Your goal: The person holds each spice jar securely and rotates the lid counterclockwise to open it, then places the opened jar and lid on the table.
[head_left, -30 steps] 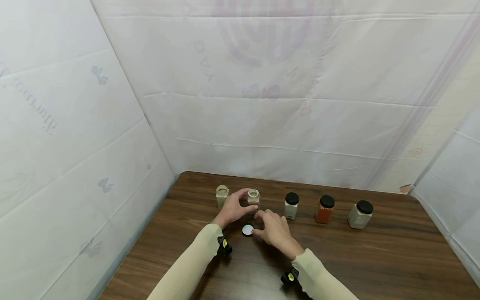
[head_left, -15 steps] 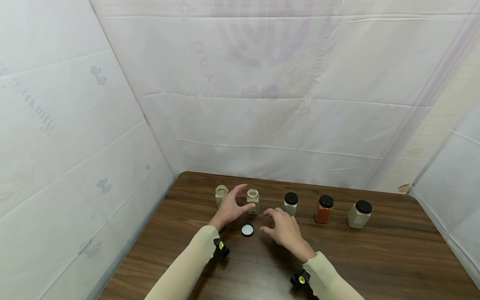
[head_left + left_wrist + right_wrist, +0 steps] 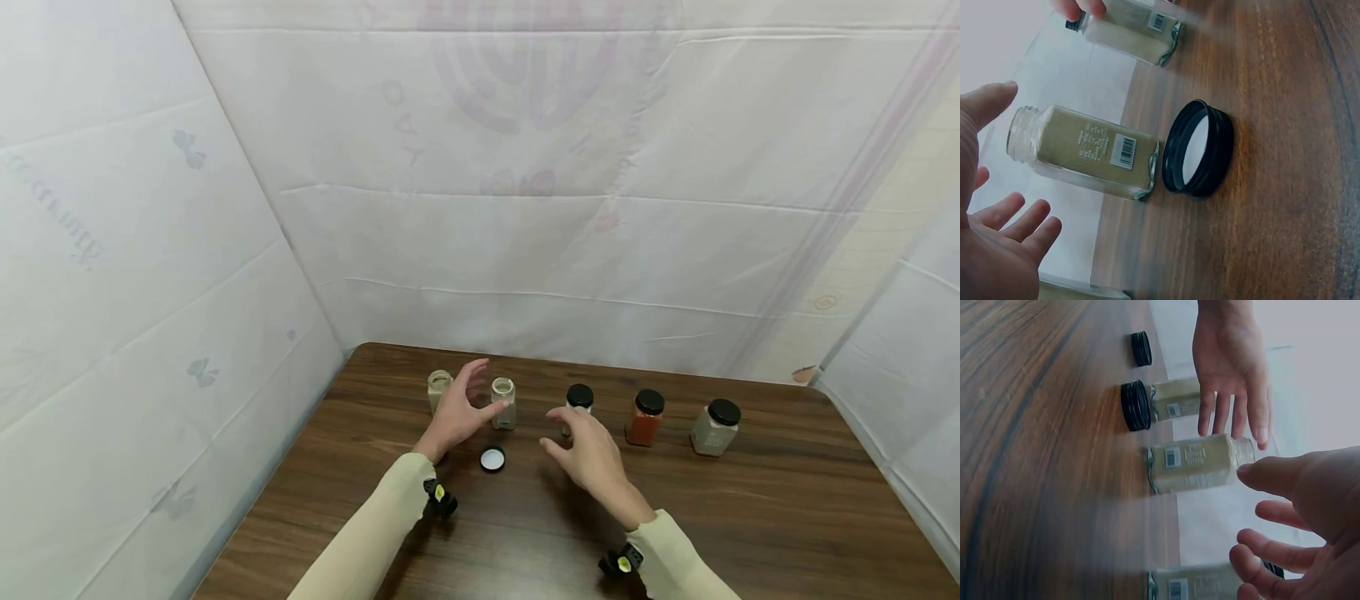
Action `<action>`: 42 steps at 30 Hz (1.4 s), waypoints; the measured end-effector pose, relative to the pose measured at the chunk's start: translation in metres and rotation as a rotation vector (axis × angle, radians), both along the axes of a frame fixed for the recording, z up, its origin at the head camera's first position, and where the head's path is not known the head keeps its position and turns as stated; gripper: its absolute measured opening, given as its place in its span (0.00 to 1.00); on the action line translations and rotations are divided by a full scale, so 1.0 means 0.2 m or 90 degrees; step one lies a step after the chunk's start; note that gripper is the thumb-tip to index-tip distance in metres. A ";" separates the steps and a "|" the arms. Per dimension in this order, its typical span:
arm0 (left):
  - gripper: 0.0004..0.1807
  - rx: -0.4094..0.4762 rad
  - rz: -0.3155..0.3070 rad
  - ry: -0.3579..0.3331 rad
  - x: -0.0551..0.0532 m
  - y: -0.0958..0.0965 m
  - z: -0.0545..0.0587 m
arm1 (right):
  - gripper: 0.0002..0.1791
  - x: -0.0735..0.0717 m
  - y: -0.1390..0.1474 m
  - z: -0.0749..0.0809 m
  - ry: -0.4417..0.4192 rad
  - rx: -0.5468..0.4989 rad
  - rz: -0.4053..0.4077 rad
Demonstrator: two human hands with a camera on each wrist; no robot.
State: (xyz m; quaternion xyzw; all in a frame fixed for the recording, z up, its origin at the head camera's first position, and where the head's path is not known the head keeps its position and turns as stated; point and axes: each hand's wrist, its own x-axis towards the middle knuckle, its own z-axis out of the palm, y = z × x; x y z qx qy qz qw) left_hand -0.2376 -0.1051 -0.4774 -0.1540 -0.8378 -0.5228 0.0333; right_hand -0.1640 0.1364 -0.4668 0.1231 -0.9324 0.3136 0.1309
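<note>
Uncapped, a glass spice jar of pale powder (image 3: 504, 405) stands upright between my hands. My left hand (image 3: 454, 417) is just left of it, fingers spread and thumb apart from the glass. In front of this jar a black screw lid (image 3: 492, 459) lies with its white liner up. My right hand (image 3: 594, 457) hovers with bent, parted fingers before a black-capped jar (image 3: 580, 395), partly hiding it; whether a fingertip touches the cap I cannot tell. Another open jar (image 3: 438, 388) is half hidden behind my left hand. A second loose lid (image 3: 1141, 349) shows in the right wrist view.
To the right stand a black-capped jar of orange-red powder (image 3: 644, 418) and a wider black-capped jar of pale contents (image 3: 713, 429). The brown wooden table (image 3: 757, 508) ends at a white cloth wall (image 3: 480, 242) behind, with more cloth at both sides.
My left hand has let go of the open jar and drawn slightly left, its fingers spreading. My right hand has moved right, away from the loose lid, to the front of the capped jar.
</note>
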 end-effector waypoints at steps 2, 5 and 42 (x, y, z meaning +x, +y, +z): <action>0.44 0.000 0.004 0.009 0.00 0.00 0.00 | 0.20 0.00 0.02 0.00 0.013 -0.010 -0.008; 0.43 0.001 0.008 0.021 0.00 0.01 0.01 | 0.20 0.00 0.05 0.00 0.032 -0.033 -0.020; 0.40 0.048 -0.054 0.125 0.03 0.19 0.17 | 0.21 -0.02 0.32 0.03 0.136 -0.099 -0.110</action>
